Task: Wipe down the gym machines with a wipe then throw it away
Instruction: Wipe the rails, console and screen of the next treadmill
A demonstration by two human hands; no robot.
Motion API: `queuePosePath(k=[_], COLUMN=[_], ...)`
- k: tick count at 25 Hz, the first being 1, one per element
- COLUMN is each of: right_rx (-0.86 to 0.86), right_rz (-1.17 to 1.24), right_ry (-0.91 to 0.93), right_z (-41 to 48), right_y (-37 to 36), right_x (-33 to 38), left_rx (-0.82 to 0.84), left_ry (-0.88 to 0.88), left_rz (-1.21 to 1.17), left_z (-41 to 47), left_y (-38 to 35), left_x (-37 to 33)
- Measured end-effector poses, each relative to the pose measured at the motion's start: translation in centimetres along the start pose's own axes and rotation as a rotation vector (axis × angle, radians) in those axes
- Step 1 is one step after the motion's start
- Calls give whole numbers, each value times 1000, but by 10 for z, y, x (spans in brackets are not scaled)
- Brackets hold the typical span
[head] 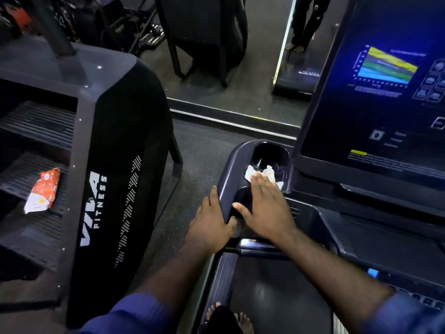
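The person's right hand [265,203] lies flat, fingers straight, pressing the white wipe [269,171] onto the treadmill [228,174] tray just below the cup holder [269,153]. The left hand [212,222] grips the treadmill's outer edge, fingers curled over it. An orange packet [43,190] sits on the stepper [115,141] off to the left.

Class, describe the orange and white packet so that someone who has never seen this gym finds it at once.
Look left to the black machine marked VIVA FITNESS. On one of its ribbed steps lies a crumpled packet. It alone is orange and white; the white wipe sits under the right hand at the treadmill's cup holder.
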State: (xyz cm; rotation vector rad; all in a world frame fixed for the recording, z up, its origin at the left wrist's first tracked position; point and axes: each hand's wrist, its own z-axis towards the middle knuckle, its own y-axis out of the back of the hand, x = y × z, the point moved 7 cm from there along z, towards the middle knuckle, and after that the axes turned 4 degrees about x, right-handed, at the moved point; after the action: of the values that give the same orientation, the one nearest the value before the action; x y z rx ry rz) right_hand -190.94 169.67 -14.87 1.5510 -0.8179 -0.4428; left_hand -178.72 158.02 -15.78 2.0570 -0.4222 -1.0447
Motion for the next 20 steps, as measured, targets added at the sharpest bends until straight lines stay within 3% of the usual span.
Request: queuePosePath(k=[3,5,9,12,16,20], right_rx=[23,-26,-20,125,229,14], right_rz=[257,254,-193,-510,-347,-227], right_ry=[-51,-51,74,-11,-175,-55], right_z=[30,30,-14,-2,27,-11], right_y=[14,25,35,37,31,24], right_x=[15,19,-8,-28,-23,-11], left_rx=[4,-4,-12,-11,-8,9], left_ry=[-5,-4,-7,-5,-3,-1], left_rz=[-5,-8,-2,4,-1,12], left_z=[0,-2,-3,-3,-1,0], left_y=[-1,1,3,4,4,3], left_x=[2,0,-1,-1,-1,1])
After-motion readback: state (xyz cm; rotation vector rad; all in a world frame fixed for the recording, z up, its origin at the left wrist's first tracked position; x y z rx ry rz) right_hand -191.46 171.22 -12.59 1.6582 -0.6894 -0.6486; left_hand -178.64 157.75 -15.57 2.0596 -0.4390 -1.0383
